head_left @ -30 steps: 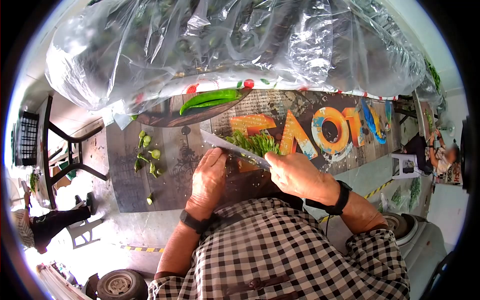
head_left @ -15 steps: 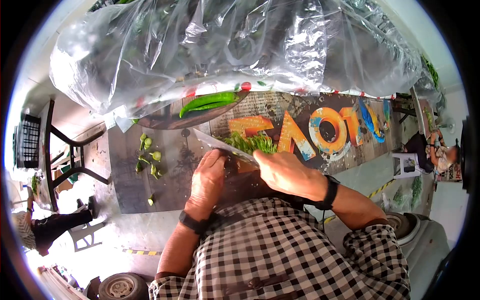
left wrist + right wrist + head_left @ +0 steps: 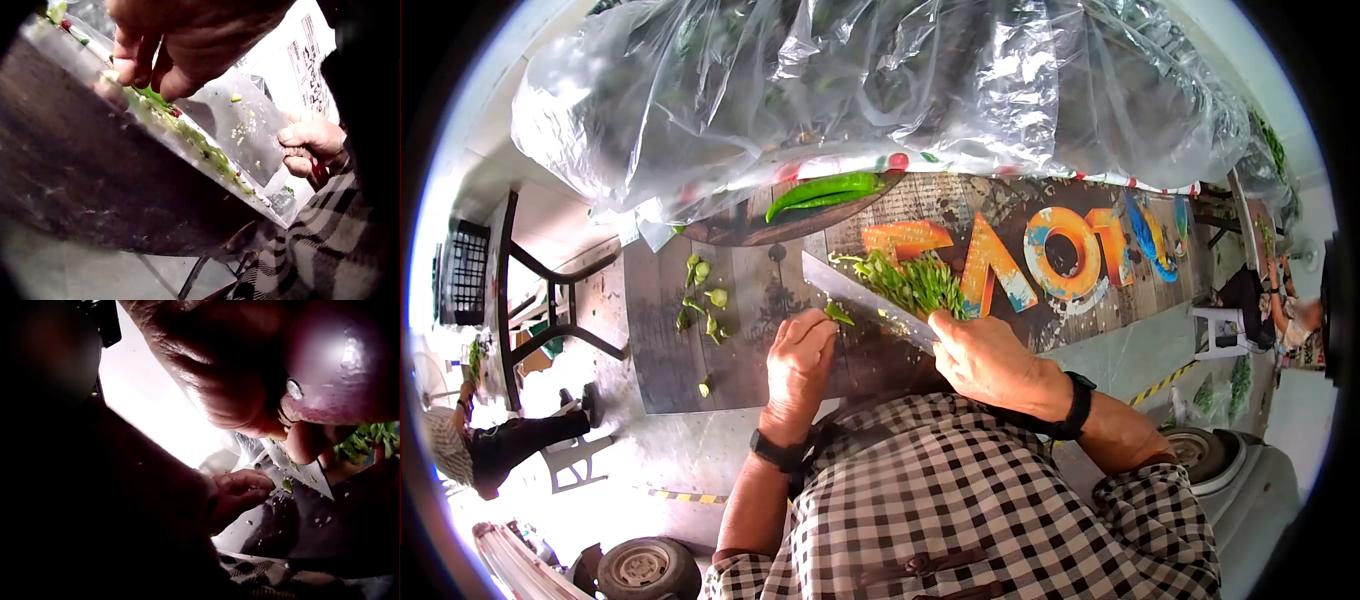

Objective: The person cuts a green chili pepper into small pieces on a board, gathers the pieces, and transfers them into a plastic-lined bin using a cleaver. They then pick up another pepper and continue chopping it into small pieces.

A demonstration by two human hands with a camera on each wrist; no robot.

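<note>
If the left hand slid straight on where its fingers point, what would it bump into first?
The left hand would probably meet the little green piece at its fingertips first; I can't tell if they already touch. Just past that lies the knife blade.

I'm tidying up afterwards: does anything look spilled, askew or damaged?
Small green pieces lie scattered on the table, away from the bunched greens. Pale bits speckle the knife. Both look like cutting scraps, nothing more unusual.
</note>
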